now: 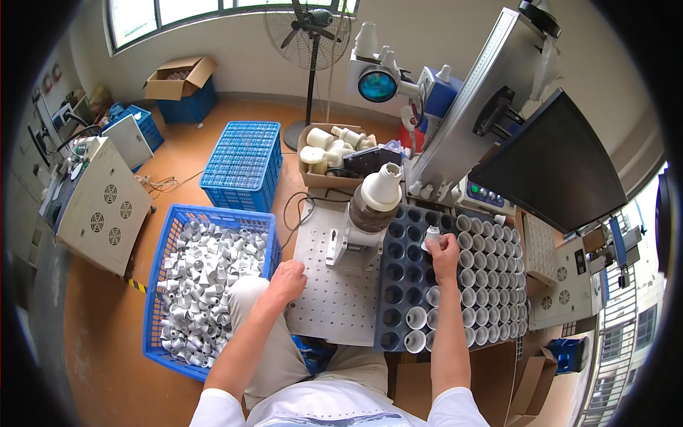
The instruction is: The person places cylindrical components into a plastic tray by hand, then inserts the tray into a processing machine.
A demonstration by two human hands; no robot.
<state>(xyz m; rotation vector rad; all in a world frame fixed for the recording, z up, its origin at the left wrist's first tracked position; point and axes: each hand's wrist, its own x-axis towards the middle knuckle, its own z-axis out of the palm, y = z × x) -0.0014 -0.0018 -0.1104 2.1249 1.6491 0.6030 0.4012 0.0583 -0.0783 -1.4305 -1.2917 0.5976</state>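
Observation:
My right hand pinches a small white cone-shaped plastic part over the dark tray. Rows of white cups fill the tray's right side, and several stand in its lower middle; the left columns show bare pockets. My left hand is closed in a loose fist by the left edge of the perforated metal plate; whatever its fingers may hold is hidden. Between my hands, a larger white cone sits on a dark cylindrical holder fixed to a metal bracket.
A blue basket heaped with loose white parts stands at my left. Behind are a blue crate, a cardboard box of white pieces and a fan. A lens head, metal column and monitor overhang the right side.

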